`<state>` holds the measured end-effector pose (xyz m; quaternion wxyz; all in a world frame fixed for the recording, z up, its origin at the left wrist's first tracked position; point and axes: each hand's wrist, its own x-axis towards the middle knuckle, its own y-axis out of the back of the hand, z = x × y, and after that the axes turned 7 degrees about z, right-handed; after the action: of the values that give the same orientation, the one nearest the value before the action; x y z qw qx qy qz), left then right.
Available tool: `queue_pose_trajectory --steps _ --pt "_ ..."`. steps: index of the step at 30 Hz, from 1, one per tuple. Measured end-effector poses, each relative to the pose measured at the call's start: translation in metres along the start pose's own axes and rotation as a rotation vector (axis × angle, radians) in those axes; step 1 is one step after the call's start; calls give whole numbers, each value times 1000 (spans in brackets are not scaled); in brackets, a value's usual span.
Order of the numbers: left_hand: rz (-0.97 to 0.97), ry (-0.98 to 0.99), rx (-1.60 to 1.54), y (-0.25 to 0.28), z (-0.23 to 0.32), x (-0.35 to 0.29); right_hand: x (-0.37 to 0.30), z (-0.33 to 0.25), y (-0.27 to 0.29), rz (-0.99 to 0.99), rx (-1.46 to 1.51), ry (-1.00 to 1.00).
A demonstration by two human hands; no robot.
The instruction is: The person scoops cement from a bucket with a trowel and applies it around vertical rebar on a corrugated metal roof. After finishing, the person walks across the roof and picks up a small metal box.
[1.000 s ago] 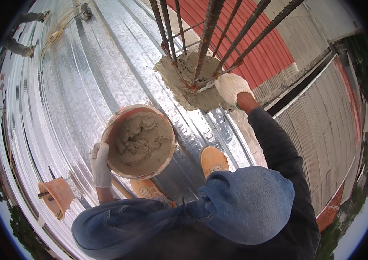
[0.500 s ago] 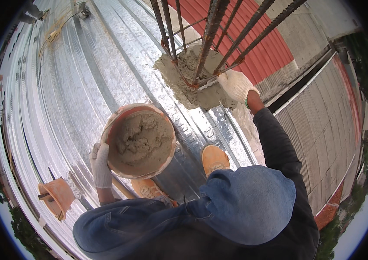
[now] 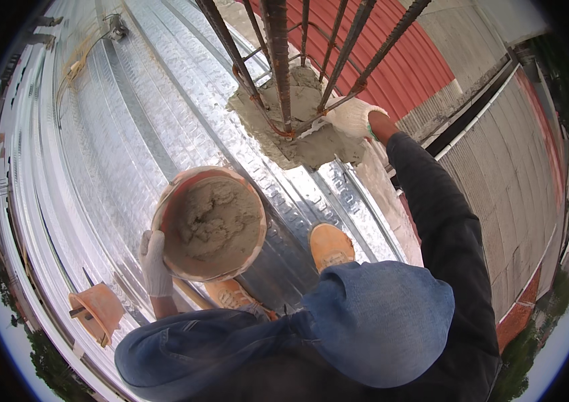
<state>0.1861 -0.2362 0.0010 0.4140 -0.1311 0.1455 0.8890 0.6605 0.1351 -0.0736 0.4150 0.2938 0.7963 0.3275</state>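
Observation:
A wide orange-red bucket (image 3: 159, 224) full of wet grey mortar (image 3: 212, 221) tilts toward me on the metal decking. My gloved left hand (image 3: 156, 264) holds it by its left rim. Ahead and to the right, ribbed rebar rods (image 3: 276, 60) rise from a patch of fresh mortar (image 3: 324, 146), tied by a rusty stirrup (image 3: 284, 134). My right hand (image 3: 354, 119), in a white knitted glove, reaches in at the right side of this cage, low over the mortar. Its fingers are hidden behind the rods, so whether it holds anything does not show.
Shiny ribbed metal decking (image 3: 123, 127) spreads ahead and left. A small orange bucket (image 3: 100, 311) lies tipped at lower left. My orange shoe (image 3: 331, 244) stands near the mortar patch. Red roofing (image 3: 391, 57) and grey roofing (image 3: 499, 194) lie beyond the decking's right edge.
My right hand has moved slightly left and deeper in beside the rods, its fingers now less visible. My left hand keeps its hold on the bucket. The view has shifted a little.

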Motion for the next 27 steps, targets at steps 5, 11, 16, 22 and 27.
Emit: queue_pose_trajectory --steps 5,11,16,22,27 --pt "0 32 -25 16 -8 2 27 -6 -23 75 53 -101" --pt "-21 37 -89 -13 -1 0 7 14 -24 280 64 15" --pt "3 12 -51 4 -1 -1 -42 -23 14 156 103 -17" --pt "12 47 -59 7 -4 1 -47 -34 30 59 218 -48" --pt "7 42 -59 4 -4 4 -24 -22 18 100 233 42"
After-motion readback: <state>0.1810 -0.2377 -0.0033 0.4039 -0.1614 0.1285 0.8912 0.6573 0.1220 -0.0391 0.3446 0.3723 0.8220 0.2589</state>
